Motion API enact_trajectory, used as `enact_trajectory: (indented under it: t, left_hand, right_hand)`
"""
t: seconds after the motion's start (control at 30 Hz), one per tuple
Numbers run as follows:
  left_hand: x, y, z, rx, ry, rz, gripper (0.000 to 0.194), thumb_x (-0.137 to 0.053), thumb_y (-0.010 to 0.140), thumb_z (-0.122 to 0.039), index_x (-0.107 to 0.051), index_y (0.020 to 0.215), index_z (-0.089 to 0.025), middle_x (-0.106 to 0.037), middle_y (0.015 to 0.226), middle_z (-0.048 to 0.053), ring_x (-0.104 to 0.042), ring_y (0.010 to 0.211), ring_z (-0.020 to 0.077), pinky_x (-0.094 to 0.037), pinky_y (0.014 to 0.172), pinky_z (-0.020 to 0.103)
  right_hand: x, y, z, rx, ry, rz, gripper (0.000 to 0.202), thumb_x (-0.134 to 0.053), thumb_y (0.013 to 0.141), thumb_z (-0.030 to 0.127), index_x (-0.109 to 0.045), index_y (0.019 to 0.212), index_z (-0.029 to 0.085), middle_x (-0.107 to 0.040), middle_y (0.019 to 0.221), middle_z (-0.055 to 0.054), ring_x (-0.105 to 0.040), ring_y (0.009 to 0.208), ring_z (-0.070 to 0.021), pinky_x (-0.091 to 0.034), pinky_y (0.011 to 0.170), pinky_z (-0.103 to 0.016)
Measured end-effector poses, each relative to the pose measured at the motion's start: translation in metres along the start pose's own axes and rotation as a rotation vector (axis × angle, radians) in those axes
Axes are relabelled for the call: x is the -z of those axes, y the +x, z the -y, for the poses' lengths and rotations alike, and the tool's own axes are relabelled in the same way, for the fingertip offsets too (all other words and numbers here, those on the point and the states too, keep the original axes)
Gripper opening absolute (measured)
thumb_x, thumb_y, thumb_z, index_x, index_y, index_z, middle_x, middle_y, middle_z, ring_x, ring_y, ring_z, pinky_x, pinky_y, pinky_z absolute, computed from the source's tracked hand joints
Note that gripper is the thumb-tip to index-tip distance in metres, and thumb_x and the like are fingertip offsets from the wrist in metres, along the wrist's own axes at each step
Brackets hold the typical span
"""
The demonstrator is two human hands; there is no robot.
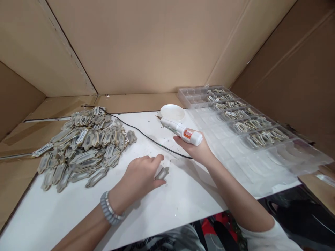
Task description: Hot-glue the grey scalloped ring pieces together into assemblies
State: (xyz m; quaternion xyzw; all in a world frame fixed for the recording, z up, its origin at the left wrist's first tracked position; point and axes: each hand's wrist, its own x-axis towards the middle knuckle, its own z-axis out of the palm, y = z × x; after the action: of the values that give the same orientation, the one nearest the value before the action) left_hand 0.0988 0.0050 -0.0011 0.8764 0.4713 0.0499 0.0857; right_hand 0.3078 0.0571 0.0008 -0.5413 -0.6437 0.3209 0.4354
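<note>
The left hand [142, 171] lies parted around a flat grey frame-shaped piece [162, 173] on the white counter [188, 200], likely light, stiff, best edge-pinched, while the right hand [200, 152] grasps a white-and-orange plastic glue gun [180, 130]

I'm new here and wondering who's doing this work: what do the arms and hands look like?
They're a person's. The left hand and right hand are ungloved. The left wrist wears a chunky, ridged grey bracelet with a thinner, paler band beside it. The right wrist shows none; a white sleeve ends near that elbow. No left sleeve shows.
</note>
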Motion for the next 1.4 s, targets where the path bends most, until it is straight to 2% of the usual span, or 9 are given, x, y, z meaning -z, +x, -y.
enact_trajectory:
  t: [0.1, 0.2, 0.3, 0.37, 0.47, 0.6, 0.8, 1.03, 1.4]
  left_hand:
    - [-0.003, 0.0, -0.007, -0.03, 0.036, 0.04, 0.047, -0.087, 0.069, -0.038, -0.063, 0.106, -0.022, -0.073, 0.075, 0.006, -0.072, 0.071, 0.0308, -0.051, 0.063, 0.036]
    - [-0.001, -0.001, -0.004, -0.048, 0.035, 0.061, 0.034, -0.081, 0.073, -0.022, -0.064, 0.103, -0.022, -0.072, 0.072, 0.005, -0.072, 0.071, 0.0307, -0.051, 0.063, 0.036]
    - [0.001, -0.002, 0.006, -0.027, -0.004, 0.039, 0.03, -0.069, 0.075, -0.009, -0.063, 0.101, -0.022, -0.072, 0.072, 0.004, -0.071, 0.067, 0.0267, -0.05, 0.059, 0.032]
    - [0.005, -0.003, 0.018, 0.002, -0.049, 0.002, 0.03, -0.065, 0.078, -0.011, -0.061, 0.106, -0.021, -0.074, 0.08, 0.004, -0.071, 0.066, 0.0224, -0.051, 0.059, 0.029]
    - [0.015, -0.005, 0.042, 0.047, -0.125, -0.171, 0.035, -0.061, 0.083, -0.022, -0.058, 0.117, -0.023, -0.076, 0.095, 0.003, -0.073, 0.076, 0.0195, -0.056, 0.07, 0.029]
    - [0.03, -0.011, 0.064, -0.012, -0.144, -0.602, 0.025, -0.06, 0.084, -0.024, -0.068, 0.108, -0.024, -0.076, 0.089, 0.002, -0.072, 0.076, 0.0187, -0.058, 0.075, 0.029]
    - [0.039, -0.02, 0.065, 0.038, -0.065, -0.791, 0.016, -0.063, 0.085, -0.022, -0.07, 0.098, -0.027, -0.073, 0.088, 0.002, -0.07, 0.073, 0.018, -0.058, 0.07, 0.031]
    - [0.036, -0.023, 0.062, 0.126, 0.016, -0.902, 0.018, -0.07, 0.084, -0.023, -0.071, 0.1, -0.029, -0.069, 0.085, -0.001, -0.066, 0.069, 0.016, -0.055, 0.066, 0.03]
    - [0.033, -0.023, 0.058, 0.027, 0.069, -0.942, 0.023, -0.074, 0.08, -0.02, -0.069, 0.101, -0.025, -0.067, 0.083, -0.001, -0.061, 0.063, 0.0123, -0.049, 0.059, 0.026]
  right_hand:
    - [0.001, 0.001, 0.002, -0.007, 0.0, -0.032, 0.036, -0.062, 0.076, 0.045, -0.039, 0.06, 0.023, -0.039, 0.056, 0.004, -0.033, 0.053, -0.0106, -0.028, 0.048, -0.026]
    - [0.003, 0.001, 0.004, 0.005, -0.013, -0.053, 0.037, -0.062, 0.077, 0.045, -0.038, 0.059, 0.023, -0.038, 0.055, 0.005, -0.032, 0.052, -0.0101, -0.027, 0.048, -0.026]
    - [0.004, 0.001, 0.005, 0.018, -0.016, -0.066, 0.038, -0.061, 0.078, 0.045, -0.038, 0.059, 0.023, -0.038, 0.055, 0.005, -0.032, 0.052, -0.0099, -0.026, 0.049, -0.026]
    - [0.005, 0.001, 0.005, 0.025, -0.013, -0.074, 0.037, -0.062, 0.078, 0.044, -0.038, 0.059, 0.023, -0.038, 0.056, 0.005, -0.032, 0.052, -0.0098, -0.027, 0.049, -0.026]
    - [0.004, 0.0, 0.006, 0.065, 0.006, -0.051, 0.035, -0.061, 0.08, 0.042, -0.039, 0.061, 0.023, -0.039, 0.057, 0.005, -0.033, 0.052, -0.0098, -0.028, 0.05, -0.026]
    - [0.003, -0.004, 0.011, 0.204, -0.029, 0.016, 0.035, -0.061, 0.084, 0.035, -0.036, 0.062, 0.023, -0.039, 0.058, 0.005, -0.034, 0.052, -0.0098, -0.03, 0.051, -0.026]
    - [0.002, -0.013, 0.015, 0.372, -0.057, 0.128, 0.028, -0.059, 0.085, 0.02, -0.038, 0.067, 0.023, -0.045, 0.063, 0.004, -0.041, 0.054, -0.0112, -0.033, 0.053, -0.025]
    - [-0.007, -0.021, 0.017, 0.438, -0.101, 0.305, 0.01, -0.054, 0.075, 0.014, -0.05, 0.068, 0.021, -0.054, 0.068, 0.0, -0.05, 0.059, -0.0125, -0.035, 0.054, -0.024]
    - [-0.015, -0.027, 0.018, 0.421, -0.103, 0.341, 0.007, -0.053, 0.077, 0.017, -0.057, 0.072, 0.019, -0.059, 0.072, -0.002, -0.055, 0.062, -0.0136, -0.038, 0.056, -0.024]
